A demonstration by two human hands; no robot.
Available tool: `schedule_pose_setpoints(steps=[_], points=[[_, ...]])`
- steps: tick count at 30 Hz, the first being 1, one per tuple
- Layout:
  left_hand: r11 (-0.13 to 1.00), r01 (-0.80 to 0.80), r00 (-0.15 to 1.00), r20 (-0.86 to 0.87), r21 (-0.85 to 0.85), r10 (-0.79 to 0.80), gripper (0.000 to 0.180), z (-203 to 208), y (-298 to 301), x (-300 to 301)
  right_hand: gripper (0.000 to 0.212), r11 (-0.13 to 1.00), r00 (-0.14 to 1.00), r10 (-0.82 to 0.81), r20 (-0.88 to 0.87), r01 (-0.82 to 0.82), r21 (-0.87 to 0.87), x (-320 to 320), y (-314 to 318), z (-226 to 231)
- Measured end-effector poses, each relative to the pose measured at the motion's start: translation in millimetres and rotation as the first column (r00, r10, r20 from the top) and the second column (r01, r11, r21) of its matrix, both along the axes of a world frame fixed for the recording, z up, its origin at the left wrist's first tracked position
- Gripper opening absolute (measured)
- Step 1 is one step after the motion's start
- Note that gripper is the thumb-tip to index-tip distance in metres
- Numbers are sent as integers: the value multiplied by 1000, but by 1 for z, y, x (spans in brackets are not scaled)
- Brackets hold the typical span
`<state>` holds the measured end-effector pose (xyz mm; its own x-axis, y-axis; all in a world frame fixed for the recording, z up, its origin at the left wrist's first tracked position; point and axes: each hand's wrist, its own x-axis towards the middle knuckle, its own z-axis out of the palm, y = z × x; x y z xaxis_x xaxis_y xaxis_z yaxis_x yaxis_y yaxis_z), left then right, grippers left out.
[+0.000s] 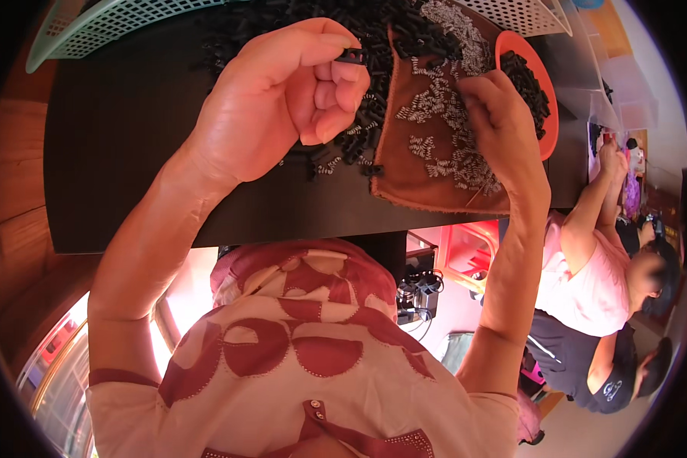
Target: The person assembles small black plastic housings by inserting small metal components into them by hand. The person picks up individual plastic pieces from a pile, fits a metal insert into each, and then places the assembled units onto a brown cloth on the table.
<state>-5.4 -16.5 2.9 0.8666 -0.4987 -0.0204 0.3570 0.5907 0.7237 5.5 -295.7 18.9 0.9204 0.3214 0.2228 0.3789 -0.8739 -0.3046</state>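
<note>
The left grip [276, 95] pinches a black piece [351, 56] (at its fingertips).

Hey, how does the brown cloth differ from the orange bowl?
The brown cloth lies spread out, while the orange bowl has raised sides. The cloth carries scattered silvery springs; the bowl holds piled dark pieces. The cloth shows a corner, the bowl a rounded rim. Both hold many small parts.

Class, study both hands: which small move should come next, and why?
Probably, the right hand should pick up one spring from the brown cloth: it is over the loose springs, while the left hand pinches a small black part.
</note>
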Motion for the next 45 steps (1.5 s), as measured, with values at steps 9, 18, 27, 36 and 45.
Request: schedule_pose_setpoints(steps=[9, 18, 27, 36, 45], points=[[997, 7, 1000, 24, 77, -9, 23, 4, -2, -2, 16, 997, 988, 74, -136, -74, 9, 2, -2, 11], [999, 23, 998, 61, 27, -25, 23, 0, -1, 0, 12, 968, 991, 126, -53, -134, -210, 19, 6, 4], [999, 45, 998, 54, -18, -44, 23, -6, -1, -2, 9, 971, 986, 128, 109, -102, -218, 9, 10, -1], [955, 52, 998, 20, 291, -61, 22, -1, -6, -12, 7, 798, 811, 398, -430, -75, 597, -25, 65, 50], [946, 81, 991, 72, 313, -109, 22, 5, -7, -13, 18, 838, 636, 369, -677, 86, 538, -13, 72, 64]])
